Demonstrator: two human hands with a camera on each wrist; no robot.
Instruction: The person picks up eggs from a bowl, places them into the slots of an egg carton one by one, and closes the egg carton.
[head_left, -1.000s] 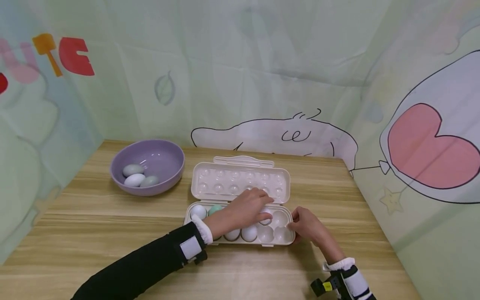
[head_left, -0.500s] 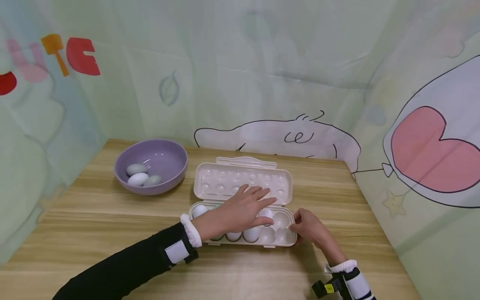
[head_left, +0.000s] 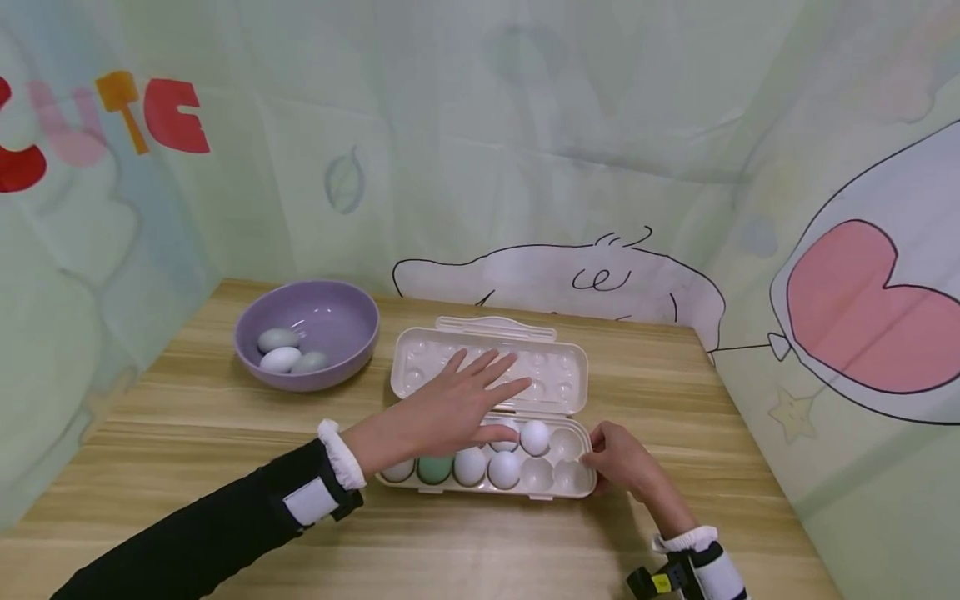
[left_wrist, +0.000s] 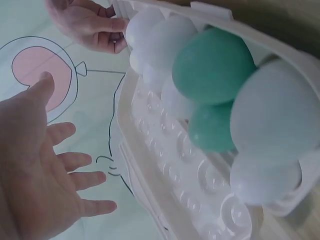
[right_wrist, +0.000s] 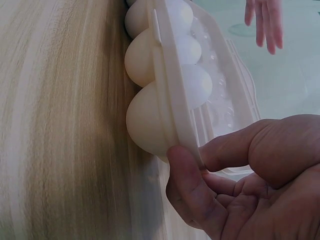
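Note:
An off-white plastic egg box [head_left: 487, 492] lies on the table, its lid [head_left: 558, 367] folded back behind it. White eggs [head_left: 536, 437] and green eggs [left_wrist: 215, 65] sit in its cups; bare hollows show at the right end. Over the box's left part hovers my left hand [head_left: 442, 408], fingers spread and holding nothing, hiding some of the back row. With thumb and fingers my right hand [head_left: 622, 458] pinches the box's right end, as the right wrist view shows at the rim [right_wrist: 182, 100].
To the left of the box stands a purple bowl [head_left: 352, 333] with one white egg [head_left: 281, 360] and two greyish eggs [head_left: 277, 338]. A printed fabric backdrop [head_left: 480, 167] rises along the wooden table's [head_left: 450, 550] back and sides.
My left hand has drawn back leftward from a white egg in the back row, its fingers spreading wide. My right hand keeps its grip on the box end.

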